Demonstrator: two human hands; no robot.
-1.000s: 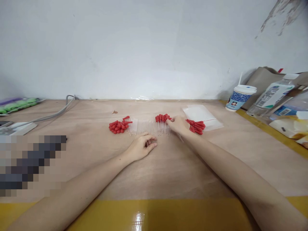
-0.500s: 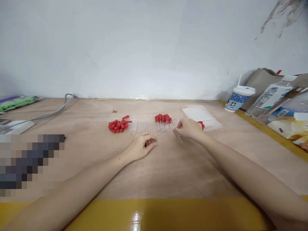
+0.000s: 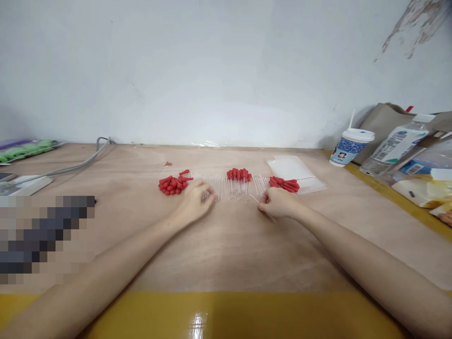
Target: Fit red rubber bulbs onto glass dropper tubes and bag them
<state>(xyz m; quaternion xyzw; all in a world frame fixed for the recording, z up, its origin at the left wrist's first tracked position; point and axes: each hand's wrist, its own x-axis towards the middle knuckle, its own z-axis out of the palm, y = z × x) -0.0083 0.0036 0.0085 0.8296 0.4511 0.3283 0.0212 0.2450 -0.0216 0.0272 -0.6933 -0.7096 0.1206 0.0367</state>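
My right hand (image 3: pixel 278 202) pinches a thin glass dropper tube (image 3: pixel 254 198) between thumb and fingers, just in front of a few loose tubes. My left hand (image 3: pixel 193 201) is over the left part of a row of clear glass tubes (image 3: pixel 221 188), fingers bent and thumb apart, with nothing visible in it. Beside it lies a pile of red rubber bulbs (image 3: pixel 172 185). Mid-row, droppers fitted with red bulbs (image 3: pixel 239 174) lie side by side. More red bulbs (image 3: pixel 284 184) lie just behind my right hand.
A white plastic bag (image 3: pixel 294 169) lies behind the right-hand bulbs. On the right stand a paper cup (image 3: pixel 351 146) with a straw and a tilted plastic bottle (image 3: pixel 399 146). A grey cable (image 3: pixel 83 164) runs along the left. The wall (image 3: pixel 226 75) closes off the back.
My left hand has moved left and away from me, onto the tubes. My right hand has come slightly nearer with a tube, uncovering the red bulbs behind it.
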